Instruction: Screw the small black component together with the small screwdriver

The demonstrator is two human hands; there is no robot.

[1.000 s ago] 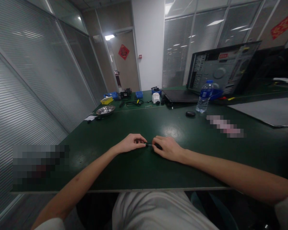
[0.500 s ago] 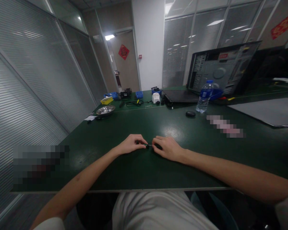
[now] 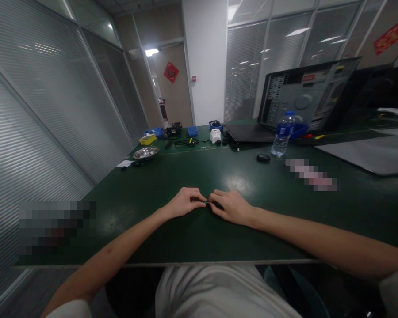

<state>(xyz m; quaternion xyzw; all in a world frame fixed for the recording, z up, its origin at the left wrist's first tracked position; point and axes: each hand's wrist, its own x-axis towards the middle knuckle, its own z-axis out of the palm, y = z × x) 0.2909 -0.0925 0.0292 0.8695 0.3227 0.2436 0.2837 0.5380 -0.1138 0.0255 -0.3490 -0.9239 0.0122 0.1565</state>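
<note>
My left hand (image 3: 185, 202) slid nearer my right hand (image 3: 232, 207), whose hold I can't tell. Left pinches a tiny dark bit (image 3: 207, 203), likely light; grip its edges.

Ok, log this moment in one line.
left hand: pinching small dark part | right hand: close beside it, grip unclear | bottle: upright, beyond right hand | bowl: on table's left side

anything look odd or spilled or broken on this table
The computer case at the back right stands out: its side is open, baring the metal inside. The bottle in front of it stands upright, and no spill shows.
</note>
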